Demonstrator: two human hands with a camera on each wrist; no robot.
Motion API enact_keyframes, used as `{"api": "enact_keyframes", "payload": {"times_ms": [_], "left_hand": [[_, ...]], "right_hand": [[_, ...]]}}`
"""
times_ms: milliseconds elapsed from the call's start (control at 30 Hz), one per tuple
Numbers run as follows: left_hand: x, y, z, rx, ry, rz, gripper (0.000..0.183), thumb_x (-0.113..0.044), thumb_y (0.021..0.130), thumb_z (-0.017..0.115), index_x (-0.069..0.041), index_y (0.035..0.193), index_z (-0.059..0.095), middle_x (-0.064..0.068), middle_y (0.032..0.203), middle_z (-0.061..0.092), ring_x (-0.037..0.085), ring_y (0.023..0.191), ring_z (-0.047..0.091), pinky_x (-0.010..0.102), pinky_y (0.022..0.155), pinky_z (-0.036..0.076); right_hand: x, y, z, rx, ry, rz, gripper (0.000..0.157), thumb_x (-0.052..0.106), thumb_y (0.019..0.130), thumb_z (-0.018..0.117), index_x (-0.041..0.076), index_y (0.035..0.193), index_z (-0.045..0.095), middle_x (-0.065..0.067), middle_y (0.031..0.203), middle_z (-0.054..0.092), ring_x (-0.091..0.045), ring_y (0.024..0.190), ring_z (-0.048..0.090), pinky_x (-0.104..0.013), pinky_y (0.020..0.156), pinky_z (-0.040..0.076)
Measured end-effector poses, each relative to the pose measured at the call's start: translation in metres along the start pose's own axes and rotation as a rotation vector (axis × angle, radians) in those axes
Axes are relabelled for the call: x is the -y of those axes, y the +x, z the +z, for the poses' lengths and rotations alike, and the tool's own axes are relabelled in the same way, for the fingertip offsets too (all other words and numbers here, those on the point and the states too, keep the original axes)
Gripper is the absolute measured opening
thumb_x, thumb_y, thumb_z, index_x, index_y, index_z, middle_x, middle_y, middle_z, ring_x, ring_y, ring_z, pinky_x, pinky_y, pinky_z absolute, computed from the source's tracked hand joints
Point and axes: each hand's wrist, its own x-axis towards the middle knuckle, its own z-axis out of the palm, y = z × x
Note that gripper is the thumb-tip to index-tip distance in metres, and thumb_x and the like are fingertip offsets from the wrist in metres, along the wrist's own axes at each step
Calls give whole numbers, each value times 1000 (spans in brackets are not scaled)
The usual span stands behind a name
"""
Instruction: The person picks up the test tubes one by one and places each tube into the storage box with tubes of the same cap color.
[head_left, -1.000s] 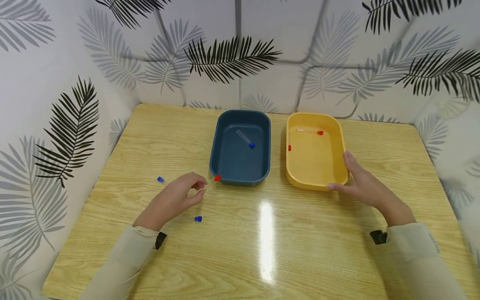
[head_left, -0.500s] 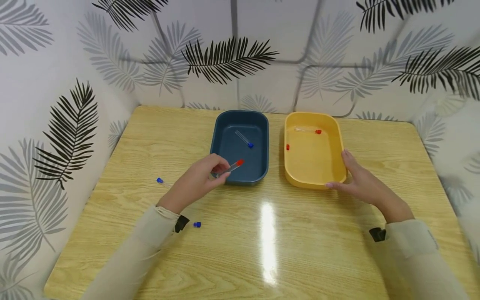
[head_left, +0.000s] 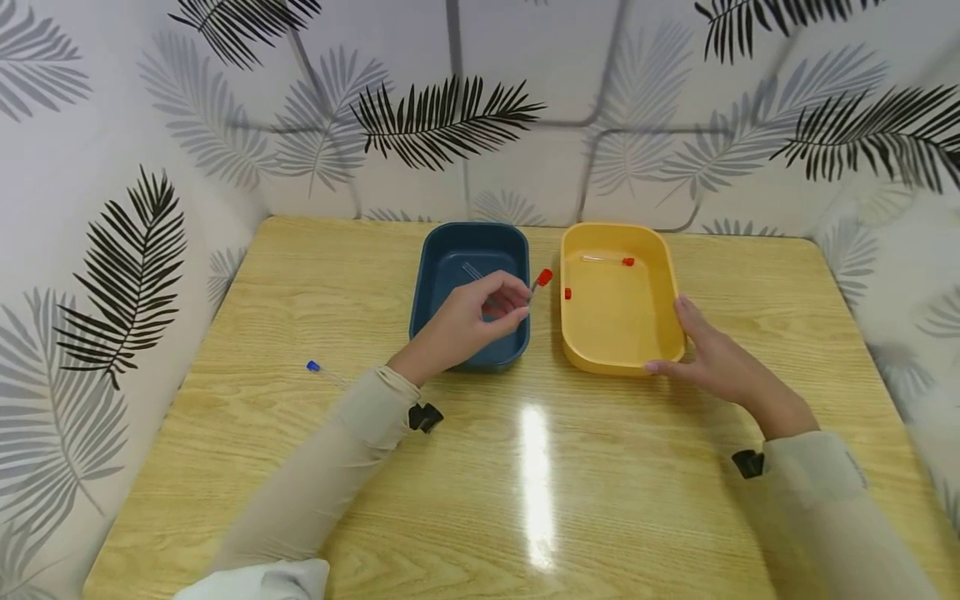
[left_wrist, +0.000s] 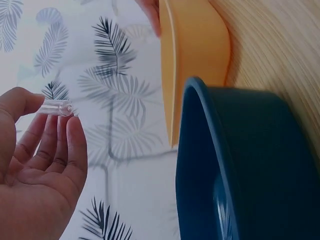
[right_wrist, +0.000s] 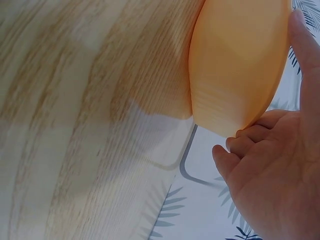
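My left hand (head_left: 476,317) pinches a clear test tube (left_wrist: 55,107) between thumb and fingertips. Its red cap points up and right, over the gap between the dark blue bin (head_left: 416,308) and the yellow bin (head_left: 622,333). A red-capped tube (head_left: 603,259) lies in the yellow bin's far part. By the left inner wall shows another red cap (head_left: 567,293). My right hand (head_left: 712,358) holds the yellow bin's near right corner, thumb along the front rim and fingers at the side. Partly covered by my left hand, a clear tube (head_left: 472,272) lies in the blue bin.
On the left of the wooden table (head_left: 600,500) lies a blue-capped tube (head_left: 312,367), its body reaching toward my left sleeve (head_left: 360,442). A leaf-patterned wall covering (head_left: 420,50) rises behind the bins.
My left hand has carried the red-capped tube right and away from me, from left of the blue bin to above its right rim. My right hand stays at the yellow bin.
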Motion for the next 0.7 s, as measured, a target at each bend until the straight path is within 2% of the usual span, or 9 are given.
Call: {"api": "enact_keyframes", "payload": {"times_ms": [167, 300, 500, 700], "left_hand": [[-4, 18, 13, 3, -130, -31, 21, -19, 92, 60, -8, 110, 59, 1, 100, 61, 11, 89, 58, 27, 76, 51], [-8, 31, 25, 3, -220, -94, 23, -18, 91, 61, -5, 110, 59, 5, 103, 62, 13, 92, 58, 27, 78, 50], [-8, 51, 42, -9, -331, -133, 23, -15, 91, 61, 0, 109, 59, 9, 97, 63, 17, 85, 61, 29, 75, 52], [-5, 74, 62, -1, -458, -225, 27, -12, 91, 60, 5, 112, 57, 12, 99, 64, 28, 90, 62, 29, 78, 52]], "right_hand": [[1, -1, 0, 0, -4, -1, 113, 61, 75, 64, 17, 148, -11, 0, 153, -15, -34, 139, 0, -57, 107, 12], [1, -1, 0, -2, -12, -11, 112, 60, 76, 65, 16, 148, -9, 0, 153, -14, -36, 139, 3, -57, 107, 14], [1, 0, 0, -5, -17, -21, 113, 59, 76, 66, 14, 149, -7, -3, 154, -11, -36, 139, 4, -56, 107, 14], [-2, 1, -1, -9, -17, -21, 113, 60, 75, 65, 13, 149, -7, -7, 154, -9, -35, 139, 4, -55, 108, 14]]}}
